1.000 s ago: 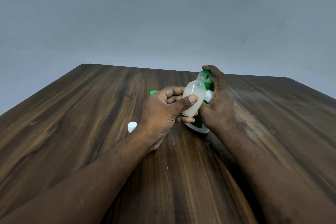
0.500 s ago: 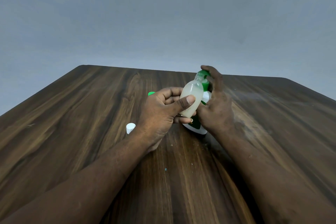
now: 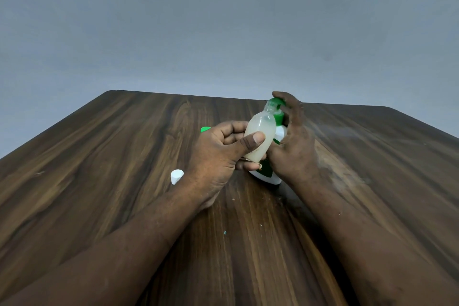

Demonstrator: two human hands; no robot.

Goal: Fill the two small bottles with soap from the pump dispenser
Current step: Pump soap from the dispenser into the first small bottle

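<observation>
Gripping the small bottle (image 3: 259, 136), your left hand (image 3: 218, 154) tilts its neck right toward the pump dispenser (image 3: 280, 133) your right hand (image 3: 294, 149) clasps.

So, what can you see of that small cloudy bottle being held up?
The small translucent plastic bottle has a rounded body, sloping shoulders and a narrow open neck with no cap on. It looks milky, as if holding pale liquid. It is tilted, mouth up by the head of the green pump dispenser. The left hand grips it, thumb across its front, fingers behind.
</observation>
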